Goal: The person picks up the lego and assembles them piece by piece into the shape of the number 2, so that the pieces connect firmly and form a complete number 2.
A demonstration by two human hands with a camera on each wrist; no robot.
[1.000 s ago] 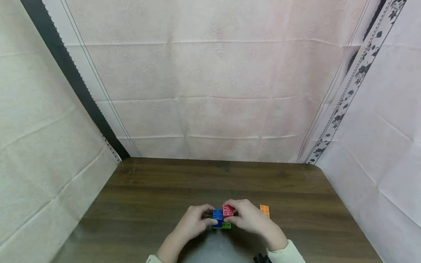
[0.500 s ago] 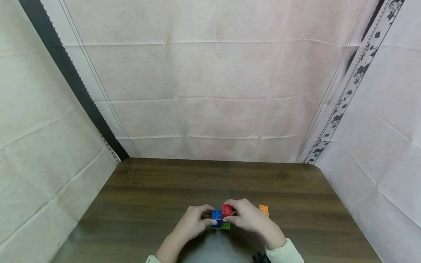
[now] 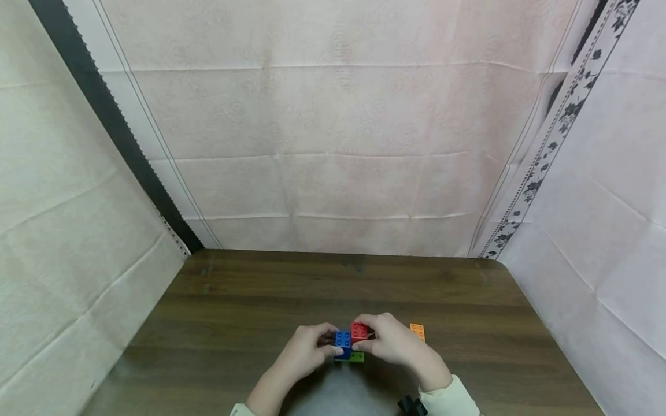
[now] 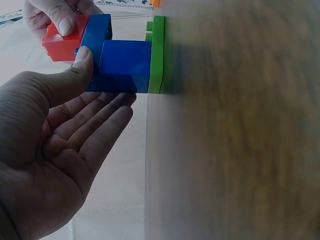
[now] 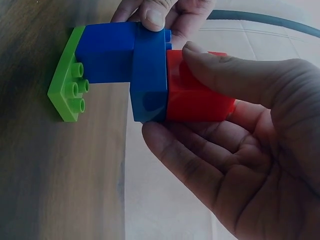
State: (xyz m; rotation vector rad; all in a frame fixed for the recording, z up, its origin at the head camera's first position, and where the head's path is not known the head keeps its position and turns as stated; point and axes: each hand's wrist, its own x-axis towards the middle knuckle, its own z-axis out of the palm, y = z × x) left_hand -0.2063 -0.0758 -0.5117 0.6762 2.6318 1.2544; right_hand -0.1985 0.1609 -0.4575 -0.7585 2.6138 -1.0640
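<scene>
A stack of blocks stands on the table: a green base, a blue block on one side of it, a second blue block above that reaching sideways, and a red block on the overhanging part. My left hand grips the blue blocks, thumb on the near side, fingers behind. My right hand pinches the red block between thumb and fingers. In the right wrist view the red block touches the upper blue block. Some green studs show beside the lower blue block.
An orange block lies on the wooden table behind my right wrist. A black object sits near the right sleeve at the bottom edge. Pale cloth walls stand behind and at both sides.
</scene>
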